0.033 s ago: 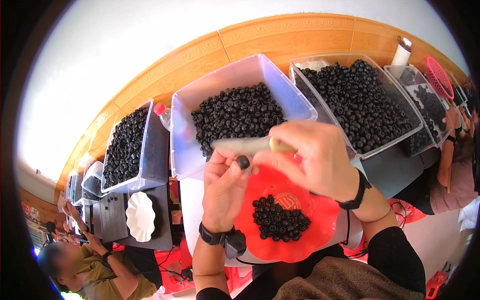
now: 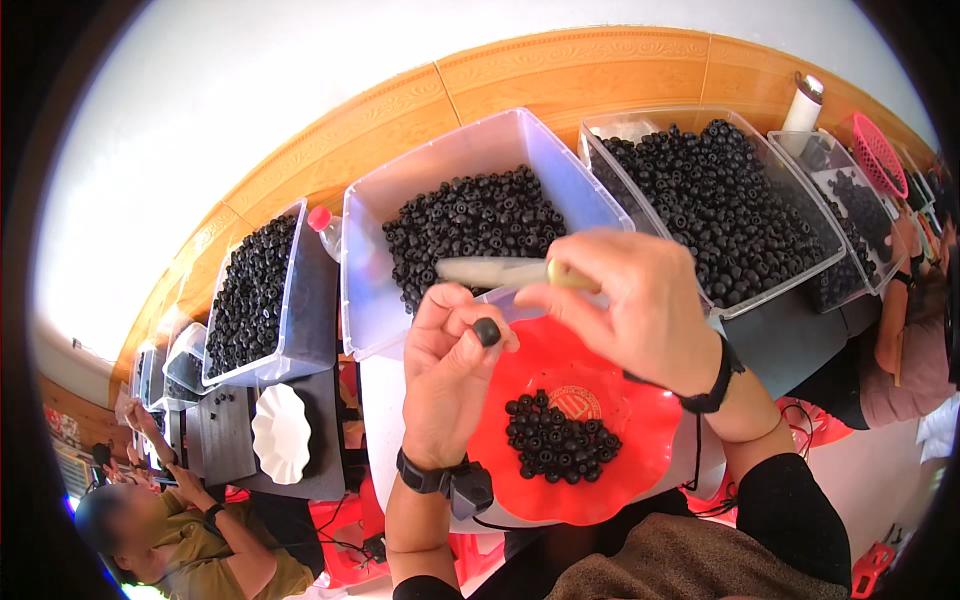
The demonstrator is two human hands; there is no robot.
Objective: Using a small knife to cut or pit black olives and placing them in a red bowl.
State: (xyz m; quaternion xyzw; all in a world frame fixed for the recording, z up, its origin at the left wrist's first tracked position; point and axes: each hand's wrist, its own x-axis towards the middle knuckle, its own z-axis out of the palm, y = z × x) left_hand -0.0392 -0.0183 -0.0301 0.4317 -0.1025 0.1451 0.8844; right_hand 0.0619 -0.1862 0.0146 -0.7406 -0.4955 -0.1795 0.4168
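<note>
Between the thumb and fingers of my left hand (image 2: 440, 375) is a small round black bead (image 2: 487, 331). My right hand (image 2: 645, 305) grips the pale yellow handle of a knife (image 2: 492, 271); its blade points left, slightly blurred, just above the bead and apart from it. Under my hands sits a red scalloped dish (image 2: 650, 455), with a heap of black beads (image 2: 560, 440) in it, several showing holes. Beyond them stands a clear plastic bin (image 2: 365, 270), partly filled with the same beads.
More bead-filled bins (image 2: 800, 270) stand to the right and left (image 2: 318, 270). A red-capped bottle (image 2: 325, 228) is wedged between two bins. On the left table lies a white scalloped dish (image 2: 280, 435). One person (image 2: 210, 530) works at left, another (image 2: 905, 340) at right.
My right hand has moved slightly up and right with the knife, so the blade stands farther from the bead. My left hand keeps the bead pinched in nearly the same place.
</note>
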